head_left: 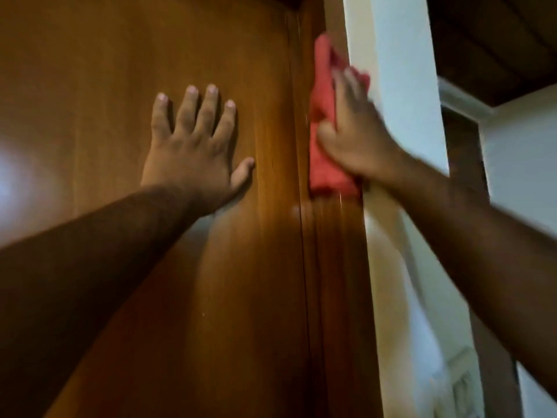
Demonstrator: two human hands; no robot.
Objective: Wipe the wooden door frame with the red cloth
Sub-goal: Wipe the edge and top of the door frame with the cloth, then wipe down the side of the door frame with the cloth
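Left hand (193, 146) spread flat on the door (120, 70) for balance, right hand (352, 131) presses the bunched cloth (324, 164) against the frame (337, 267).

Red cloth (324, 122) pressed flat on door frame (334, 267).

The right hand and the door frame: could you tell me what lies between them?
In the head view, the red cloth lies between the right hand and the door frame, pressed flat by the palm.
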